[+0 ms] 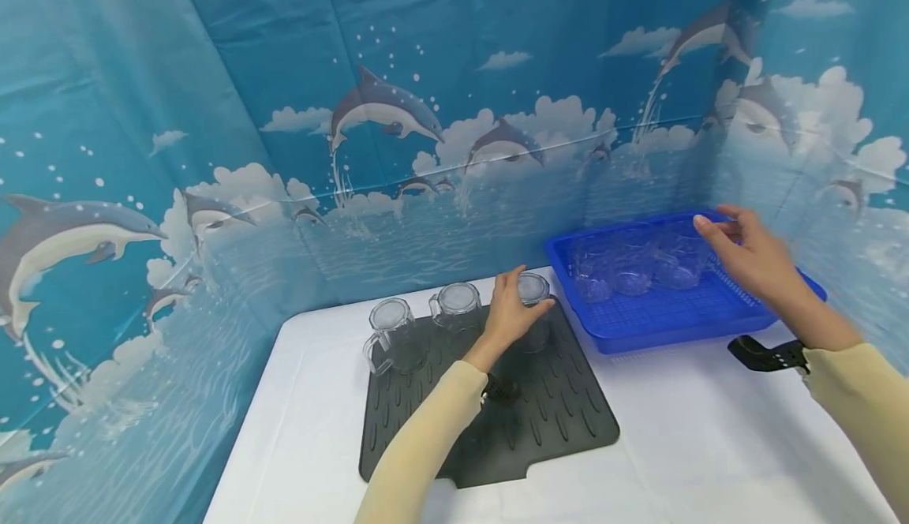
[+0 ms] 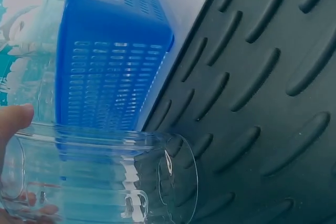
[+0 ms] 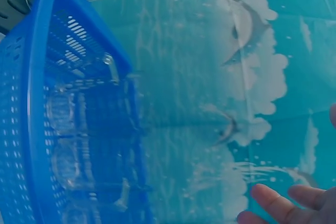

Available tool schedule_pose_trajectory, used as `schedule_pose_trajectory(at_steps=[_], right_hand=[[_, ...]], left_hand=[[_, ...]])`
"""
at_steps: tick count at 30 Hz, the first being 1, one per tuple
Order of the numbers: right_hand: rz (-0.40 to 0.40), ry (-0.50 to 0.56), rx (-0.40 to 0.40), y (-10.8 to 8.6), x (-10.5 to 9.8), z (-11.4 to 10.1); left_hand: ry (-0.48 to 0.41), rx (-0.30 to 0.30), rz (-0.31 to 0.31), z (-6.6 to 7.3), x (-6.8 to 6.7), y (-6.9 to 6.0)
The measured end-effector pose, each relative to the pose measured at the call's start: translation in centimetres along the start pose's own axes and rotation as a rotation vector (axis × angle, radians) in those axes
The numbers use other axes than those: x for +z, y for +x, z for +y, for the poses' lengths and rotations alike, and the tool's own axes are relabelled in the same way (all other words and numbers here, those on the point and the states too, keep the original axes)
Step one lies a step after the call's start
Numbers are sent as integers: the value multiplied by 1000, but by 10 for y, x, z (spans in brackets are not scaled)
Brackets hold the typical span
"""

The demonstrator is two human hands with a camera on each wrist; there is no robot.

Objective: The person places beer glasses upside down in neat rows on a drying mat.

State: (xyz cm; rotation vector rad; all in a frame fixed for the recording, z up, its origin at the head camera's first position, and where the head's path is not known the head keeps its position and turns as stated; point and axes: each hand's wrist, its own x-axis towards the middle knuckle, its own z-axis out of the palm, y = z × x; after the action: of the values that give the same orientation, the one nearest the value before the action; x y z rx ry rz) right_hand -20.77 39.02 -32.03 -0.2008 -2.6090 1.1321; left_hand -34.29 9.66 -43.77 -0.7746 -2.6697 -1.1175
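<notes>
A curtained-off table laid with kitchen wares
Blue sheeting (image 1: 440,165), printed with leaping dolphins, clouds and water much like a shower curtain, hangs behind and to both sides of a white table (image 1: 298,437) with a rounded corner; fold creases cross the print. On the white surface, a dark ridged drying mat (image 1: 568,398) bearing upturned glass mugs (image 1: 458,299) and a blue perforated plastic basket (image 1: 689,337) holding more glassware give the spot a kitchen look. Whether it stands in a home, a studio or elsewhere cannot be told.
</notes>
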Motion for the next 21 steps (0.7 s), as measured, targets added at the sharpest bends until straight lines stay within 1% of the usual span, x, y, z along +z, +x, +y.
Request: schedule_pose_trajectory(at_steps=[3, 6, 9, 12, 14, 16, 19, 21], right_hand=[[-36, -3, 12, 8, 13, 3], [-66, -23, 15, 16, 26, 6], [-93, -41, 3, 24, 37, 4], [-122, -69, -21, 34, 50, 1], [-134, -108, -50, 42, 59, 0], [-132, -158, -93, 52, 69, -1], [-115, -248, -155, 70, 83, 0], [-107, -305, -185, 83, 91, 2]], left_hand=[[-9, -3, -19, -1, -1, -2], [17, -12, -45, -1, -3, -3], [51, -22, -67, 0, -6, -2], [63, -33, -87, 0, -13, -5], [63, -34, -97, 2, -20, -10], [45, -25, -102, 6, -29, -16], [1, 23, -97, 10, -47, -30], [-49, 51, -86, 13, -61, -42]])
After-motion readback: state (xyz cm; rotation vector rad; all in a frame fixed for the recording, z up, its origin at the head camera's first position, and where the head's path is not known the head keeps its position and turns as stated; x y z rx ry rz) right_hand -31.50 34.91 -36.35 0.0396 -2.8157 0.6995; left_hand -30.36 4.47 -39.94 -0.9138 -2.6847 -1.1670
